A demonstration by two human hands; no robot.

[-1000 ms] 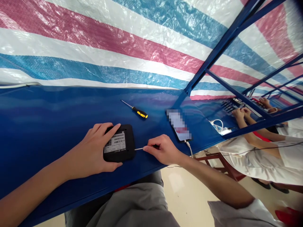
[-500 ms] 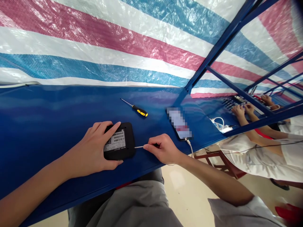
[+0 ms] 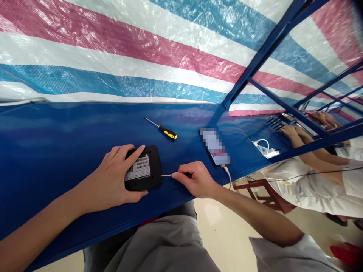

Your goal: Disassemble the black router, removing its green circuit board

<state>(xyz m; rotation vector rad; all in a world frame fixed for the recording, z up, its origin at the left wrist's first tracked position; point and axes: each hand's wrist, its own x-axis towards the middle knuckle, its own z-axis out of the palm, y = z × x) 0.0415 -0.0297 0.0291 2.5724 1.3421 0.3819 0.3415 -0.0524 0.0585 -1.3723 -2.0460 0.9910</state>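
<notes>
A flat black plastic device (image 3: 154,166) with a white barcode label lies on the blue table. My left hand (image 3: 117,175) grips it from the left, fingers over its top and thumb along the near edge. Closed around a thin screwdriver (image 3: 166,175), my right hand (image 3: 197,179) is just right of the device. The screwdriver's metal shaft points left and its tip meets the device's right edge; its dark handle is mostly hidden in my fingers. Beyond the device rests another screwdriver (image 3: 168,132) with a black and yellow handle.
A phone (image 3: 214,147) with a white cable (image 3: 227,175) plugged in lies to the right. Further right stand a white power strip (image 3: 269,153) and a blue metal frame post (image 3: 249,77). Co-workers' hands (image 3: 292,131) are at the table beyond. Striped sheeting (image 3: 127,49) hangs behind.
My hands, the device and the screwdriver look almost unmoved. At the far right, the co-workers' hands have shifted a little.
</notes>
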